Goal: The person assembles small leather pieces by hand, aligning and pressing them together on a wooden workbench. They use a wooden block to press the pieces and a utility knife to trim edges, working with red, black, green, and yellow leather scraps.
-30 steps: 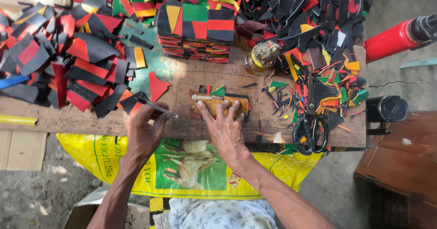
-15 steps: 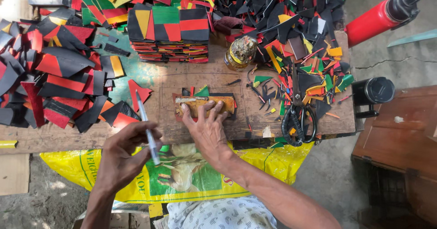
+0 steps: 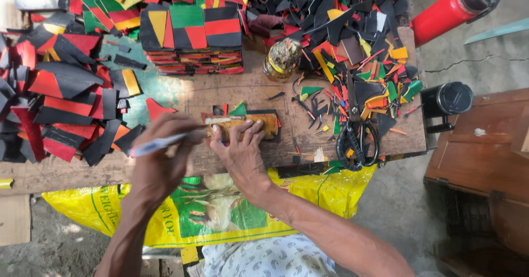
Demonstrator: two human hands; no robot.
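Landmark: wooden block at mid table. Left of block, left hand fingers curled tight round a white pen, tip touching the block's left end. On block, right hand fingers spread flat, pressing down, gripping nothing. Above block, stack of coloured pieces. Right of block, black scissors

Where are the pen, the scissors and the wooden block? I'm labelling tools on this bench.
pen (image 3: 157, 143), head view, on its pale barrel behind the left hand.
scissors (image 3: 357, 142), head view, on the black handle loops.
wooden block (image 3: 263, 124), head view, on its bare right end.
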